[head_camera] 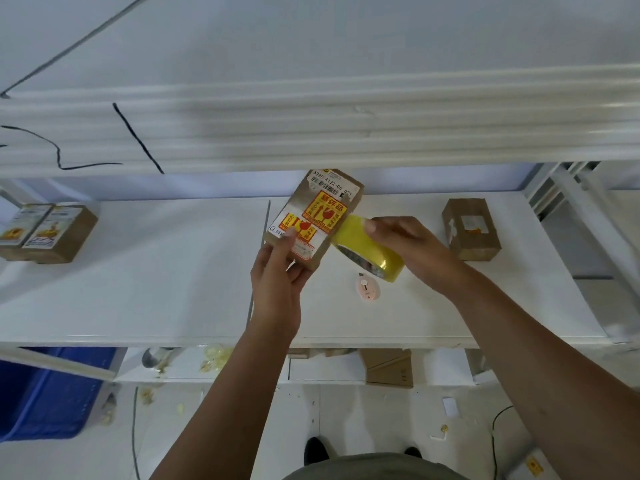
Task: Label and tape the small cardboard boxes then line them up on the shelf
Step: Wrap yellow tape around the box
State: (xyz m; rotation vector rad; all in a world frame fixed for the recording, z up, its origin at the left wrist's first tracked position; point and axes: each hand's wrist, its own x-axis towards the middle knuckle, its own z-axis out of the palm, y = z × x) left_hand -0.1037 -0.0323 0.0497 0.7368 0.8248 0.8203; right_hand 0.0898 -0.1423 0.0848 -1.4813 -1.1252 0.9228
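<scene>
A small cardboard box (320, 209) with yellow and red fragile labels and a barcode sticker is held above the white shelf (138, 271). My left hand (278, 268) grips its near end, thumb on the labelled face. My right hand (401, 244) holds a roll of yellow tape (363, 251) against the box's right side. Two labelled boxes (41, 232) stand side by side at the shelf's left. Another cardboard box (471, 230) sits at the right.
A small pink cutter (367, 286) lies on the shelf below the tape roll. An upper shelf edge (311, 133) runs overhead. Below are a blue bin (45, 400), flattened cardboard (388, 368) and tape scraps on the lower level and floor.
</scene>
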